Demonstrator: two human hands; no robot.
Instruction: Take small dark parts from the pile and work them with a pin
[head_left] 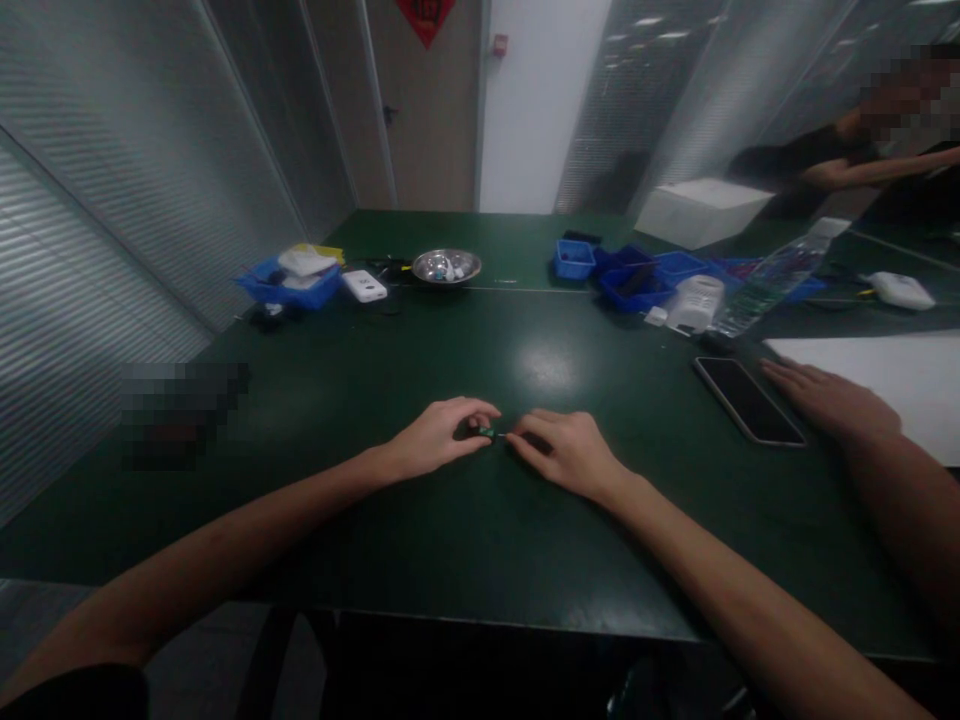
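Note:
My left hand (439, 435) is closed, thumb and fingers curled around a small dark part with a green face (486, 433). From its right side a thin, pale pin-like piece (502, 435) runs across to my right hand (566, 447). The right fingers are pinched together at that piece's end; their inner side is hidden, and the parts are too small to name more exactly. Both hands rest low over the middle of the dark green table (450, 540).
A metal bowl (427, 262) with small pieces stands farther back. Blue bins (311, 297) are at the left; more blue bins (637, 290), a plastic bottle (780, 275) and a white box (705, 212) are at the right. A phone (750, 400) lies beside another person's hand (832, 400).

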